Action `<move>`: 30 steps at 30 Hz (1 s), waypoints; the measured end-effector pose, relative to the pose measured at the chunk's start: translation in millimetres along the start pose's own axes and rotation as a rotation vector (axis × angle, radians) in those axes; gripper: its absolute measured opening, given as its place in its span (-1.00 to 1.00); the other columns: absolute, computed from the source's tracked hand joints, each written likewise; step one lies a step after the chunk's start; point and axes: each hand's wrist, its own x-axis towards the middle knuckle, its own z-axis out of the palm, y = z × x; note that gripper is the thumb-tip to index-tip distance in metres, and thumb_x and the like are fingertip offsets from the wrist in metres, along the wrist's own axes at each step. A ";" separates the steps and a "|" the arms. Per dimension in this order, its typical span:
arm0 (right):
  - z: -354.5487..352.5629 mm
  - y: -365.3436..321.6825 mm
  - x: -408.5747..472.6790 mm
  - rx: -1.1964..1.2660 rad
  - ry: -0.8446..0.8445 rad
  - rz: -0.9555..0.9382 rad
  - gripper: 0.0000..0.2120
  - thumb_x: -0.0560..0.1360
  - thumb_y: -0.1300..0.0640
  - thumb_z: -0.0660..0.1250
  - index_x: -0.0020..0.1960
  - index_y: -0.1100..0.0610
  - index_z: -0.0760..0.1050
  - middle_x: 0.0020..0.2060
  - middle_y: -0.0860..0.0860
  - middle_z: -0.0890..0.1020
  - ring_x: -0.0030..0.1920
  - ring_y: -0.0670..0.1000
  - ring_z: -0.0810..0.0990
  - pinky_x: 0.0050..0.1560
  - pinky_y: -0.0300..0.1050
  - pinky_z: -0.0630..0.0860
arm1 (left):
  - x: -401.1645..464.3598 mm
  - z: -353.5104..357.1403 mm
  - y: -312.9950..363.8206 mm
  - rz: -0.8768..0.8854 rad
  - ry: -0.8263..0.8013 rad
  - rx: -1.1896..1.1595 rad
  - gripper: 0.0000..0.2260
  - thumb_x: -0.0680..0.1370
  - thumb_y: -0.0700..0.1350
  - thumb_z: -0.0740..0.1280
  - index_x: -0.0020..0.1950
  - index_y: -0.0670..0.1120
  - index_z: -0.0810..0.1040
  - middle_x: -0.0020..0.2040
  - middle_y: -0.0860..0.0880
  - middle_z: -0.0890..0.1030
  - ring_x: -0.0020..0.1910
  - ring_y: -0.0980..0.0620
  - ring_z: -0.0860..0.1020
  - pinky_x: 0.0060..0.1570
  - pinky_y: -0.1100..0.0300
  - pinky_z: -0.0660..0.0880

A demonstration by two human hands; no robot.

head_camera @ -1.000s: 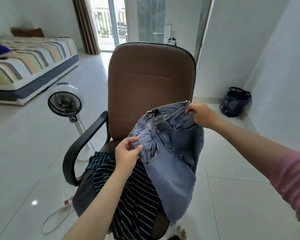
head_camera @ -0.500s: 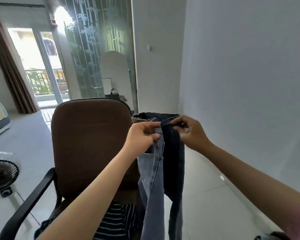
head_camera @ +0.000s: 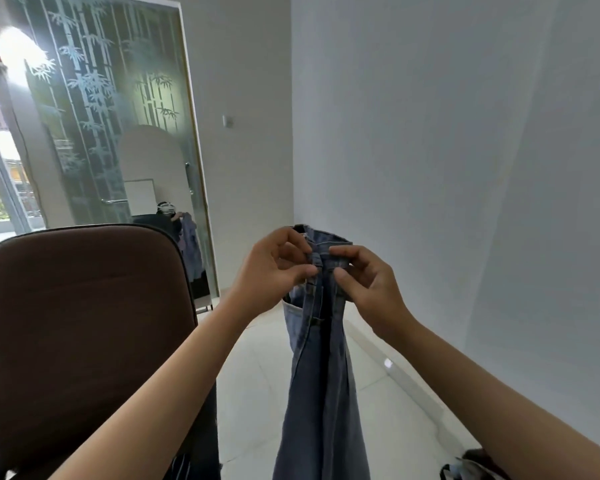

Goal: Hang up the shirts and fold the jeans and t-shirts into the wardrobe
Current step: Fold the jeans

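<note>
Both hands pinching jeans (head_camera: 321, 358) waistband, left hand (head_camera: 274, 271), right hand (head_camera: 364, 289), legs hanging below

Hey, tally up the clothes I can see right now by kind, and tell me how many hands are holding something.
Jeans: 1, the blue jeans, hanging down from the waistband.
Striped garment: 1, a striped garment just showing at the chair.
Hands holding something: 2, the left hand and the right hand, both pinching the jeans' waistband.
Total: 2 pieces of clothing, 2 hands.

the jeans (head_camera: 321, 375) are matt blue denim, the chair (head_camera: 84, 323) brown cloth, the floor (head_camera: 257, 393) glossy white tile.
</note>
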 end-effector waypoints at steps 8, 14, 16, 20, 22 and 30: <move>-17.7 -18.1 -14.7 -0.064 0.058 -0.075 -0.65 0.38 0.33 0.47 0.12 0.18 0.47 0.03 0.08 0.62 0.03 0.00 0.65 -0.04 -0.20 0.58 | 1.7 20.6 15.3 0.057 -0.093 -0.047 -0.72 0.48 -0.42 0.32 -0.06 -0.02 0.51 -0.22 -0.11 0.60 -0.23 -0.06 0.61 -0.08 -0.01 0.62; -7.7 -28.0 -14.5 -0.120 0.142 -0.114 -0.59 0.29 0.34 0.55 -0.02 0.10 0.41 -0.10 0.07 0.61 -0.09 0.03 0.65 -0.11 -0.12 0.61 | 15.8 14.7 25.2 0.184 -0.169 -0.008 -0.74 0.45 -0.41 0.38 -0.04 -0.05 0.59 -0.19 -0.17 0.63 -0.26 0.04 0.63 -0.14 0.19 0.59; -4.1 -30.5 -9.8 -0.150 0.153 -0.156 -0.65 0.34 0.38 0.48 -0.08 0.11 0.38 -0.16 0.08 0.57 -0.16 0.04 0.62 -0.14 -0.08 0.60 | 22.8 6.5 26.9 0.192 -0.190 -0.067 -0.77 0.45 -0.39 0.39 -0.04 -0.08 0.61 -0.15 -0.18 0.66 -0.21 -0.02 0.65 -0.09 0.13 0.62; 0.8 -35.5 -0.7 -0.318 0.220 -0.270 -0.72 0.41 0.47 0.31 -0.20 0.09 0.46 -0.28 -0.03 0.55 -0.27 0.00 0.53 -0.21 -0.14 0.52 | 30.7 -9.3 35.2 0.153 -0.266 -0.174 -0.81 0.49 -0.33 0.36 -0.07 -0.05 0.64 -0.16 -0.09 0.68 -0.17 0.05 0.65 -0.08 0.19 0.61; 3.1 -38.9 4.3 -0.348 0.249 -0.292 -0.71 0.44 0.49 0.27 -0.18 0.11 0.54 -0.23 -0.01 0.62 -0.19 -0.01 0.61 -0.11 -0.15 0.58 | 30.4 -14.0 33.1 0.172 -0.225 -0.150 -0.83 0.51 -0.31 0.36 -0.07 -0.05 0.63 -0.11 -0.10 0.68 -0.13 0.04 0.65 -0.06 0.14 0.62; 6.9 -59.8 30.3 -0.245 0.325 -0.256 -0.62 0.47 0.50 0.26 -0.13 0.05 0.64 -0.18 -0.12 0.70 -0.05 -0.03 0.68 0.07 -0.13 0.59 | -7.0 -36.8 -48.4 0.337 0.397 0.111 -0.78 0.36 -0.13 0.43 -0.12 0.18 0.56 0.21 -0.01 0.35 0.20 0.19 0.36 0.13 0.34 0.39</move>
